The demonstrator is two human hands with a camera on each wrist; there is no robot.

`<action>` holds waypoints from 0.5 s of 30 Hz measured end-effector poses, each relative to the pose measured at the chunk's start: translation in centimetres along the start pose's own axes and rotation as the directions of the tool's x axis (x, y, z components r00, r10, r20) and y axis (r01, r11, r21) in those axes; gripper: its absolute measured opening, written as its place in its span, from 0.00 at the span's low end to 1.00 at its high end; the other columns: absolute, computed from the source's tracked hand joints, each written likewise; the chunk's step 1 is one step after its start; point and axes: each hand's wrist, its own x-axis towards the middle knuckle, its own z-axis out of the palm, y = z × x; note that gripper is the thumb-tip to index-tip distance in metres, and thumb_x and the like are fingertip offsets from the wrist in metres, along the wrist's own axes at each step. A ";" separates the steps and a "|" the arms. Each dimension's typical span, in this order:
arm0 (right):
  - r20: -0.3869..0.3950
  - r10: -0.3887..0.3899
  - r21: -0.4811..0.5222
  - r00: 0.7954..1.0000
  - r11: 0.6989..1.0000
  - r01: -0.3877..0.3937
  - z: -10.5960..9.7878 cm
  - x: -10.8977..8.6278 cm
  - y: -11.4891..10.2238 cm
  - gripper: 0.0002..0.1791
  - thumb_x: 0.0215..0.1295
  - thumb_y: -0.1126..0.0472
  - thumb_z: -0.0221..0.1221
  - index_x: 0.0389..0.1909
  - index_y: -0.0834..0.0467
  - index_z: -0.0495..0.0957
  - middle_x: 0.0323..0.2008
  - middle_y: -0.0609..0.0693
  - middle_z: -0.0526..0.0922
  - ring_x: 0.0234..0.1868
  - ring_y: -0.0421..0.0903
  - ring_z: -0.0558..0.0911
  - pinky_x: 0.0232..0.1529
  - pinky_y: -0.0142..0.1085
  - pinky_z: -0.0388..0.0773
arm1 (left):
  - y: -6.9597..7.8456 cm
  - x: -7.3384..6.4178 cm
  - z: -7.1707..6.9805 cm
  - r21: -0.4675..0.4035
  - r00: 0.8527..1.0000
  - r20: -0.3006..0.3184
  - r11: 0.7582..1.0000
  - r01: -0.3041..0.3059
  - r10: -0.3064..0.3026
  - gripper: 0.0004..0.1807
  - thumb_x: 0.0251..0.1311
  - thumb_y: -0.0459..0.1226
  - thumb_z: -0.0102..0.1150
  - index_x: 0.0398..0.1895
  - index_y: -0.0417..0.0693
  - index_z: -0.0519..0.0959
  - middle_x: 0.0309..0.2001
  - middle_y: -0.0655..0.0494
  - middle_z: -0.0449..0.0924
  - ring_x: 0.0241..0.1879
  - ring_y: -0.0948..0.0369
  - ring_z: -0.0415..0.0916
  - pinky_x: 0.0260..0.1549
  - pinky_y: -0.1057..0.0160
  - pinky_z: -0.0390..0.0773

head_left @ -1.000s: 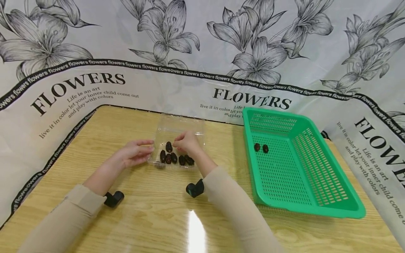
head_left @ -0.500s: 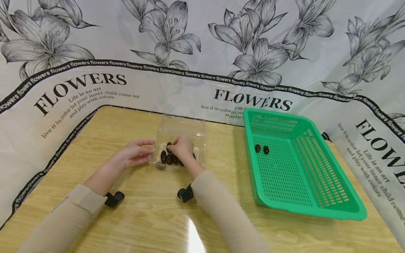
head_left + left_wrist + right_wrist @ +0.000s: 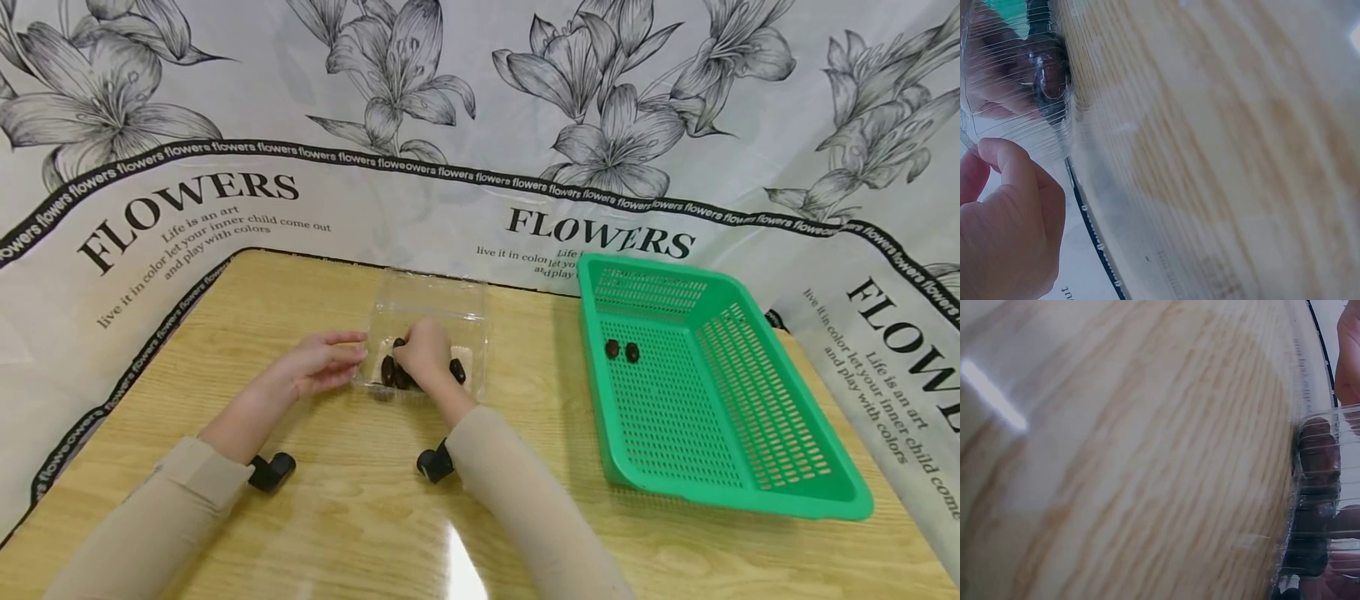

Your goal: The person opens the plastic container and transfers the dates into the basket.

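Observation:
A clear plastic box [image 3: 386, 304] with its lid folded back holds several dark brown dates [image 3: 387, 371]. My left hand [image 3: 318, 365] is at the box's left side; in the left wrist view the thumb and index finger of the left hand [image 3: 1016, 219] pinch the clear rim. My right hand [image 3: 426, 354] reaches into the box with bent fingers, over the dates. A date [image 3: 399, 342] shows beside its fingertips, which are mostly hidden. In the right wrist view, a date [image 3: 1320, 450] shows through the ribbed wall; whether one is gripped is unclear.
A green perforated basket [image 3: 596, 375] stands to the right, with two dates [image 3: 612, 348] on its floor near the left wall. A wooden table [image 3: 337, 517] lies under everything. Behind it hangs a flower-printed cloth [image 3: 420, 200].
My right hand has moved left and down into the box, onto the dates, and another date shows to its right. My left hand stays in place.

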 end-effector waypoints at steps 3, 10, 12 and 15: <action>0.019 -0.006 -0.013 1.000 1.000 0.006 -0.1 -0.1 -0.2 0.30 0.51 0.64 0.64 0.03 0.52 0.52 0.07 0.42 0.46 0.11 0.38 0.45 0.11 0.28 0.43 | 0.0 0.0 0.1 0.007 1.000 0.008 1.000 -0.004 0.004 0.31 0.62 0.25 0.50 0.68 0.32 0.53 0.29 0.57 0.75 0.27 0.67 0.74 0.28 0.75 0.77; 0.062 -0.001 -0.010 0.998 1.000 0.001 -0.3 0.0 -0.3 0.18 0.51 0.63 0.66 0.09 0.56 0.70 0.10 0.43 0.65 0.13 0.38 0.61 0.14 0.28 0.59 | 0.1 -0.3 0.2 0.017 1.000 0.020 1.000 -0.006 0.006 0.32 0.63 0.26 0.51 0.68 0.33 0.53 0.29 0.57 0.75 0.27 0.68 0.74 0.28 0.75 0.77; 0.064 -0.007 -0.009 0.998 1.000 0.008 -0.4 0.2 -0.2 0.09 0.51 0.62 0.67 0.17 0.58 0.78 0.17 0.45 0.76 0.18 0.40 0.70 0.19 0.29 0.69 | 0.1 -0.3 0.2 0.019 1.000 0.022 1.000 -0.007 0.006 0.32 0.63 0.26 0.51 0.68 0.33 0.53 0.29 0.57 0.75 0.27 0.68 0.74 0.28 0.75 0.77; 0.067 -0.009 -0.006 0.998 1.000 0.010 -0.5 0.4 -0.1 0.06 0.51 0.60 0.68 0.26 0.59 0.82 0.26 0.48 0.82 0.26 0.43 0.78 0.27 0.32 0.76 | 0.1 -0.3 0.1 0.017 1.000 0.019 1.000 -0.007 0.007 0.31 0.62 0.26 0.52 0.68 0.33 0.55 0.29 0.57 0.75 0.27 0.67 0.74 0.28 0.75 0.77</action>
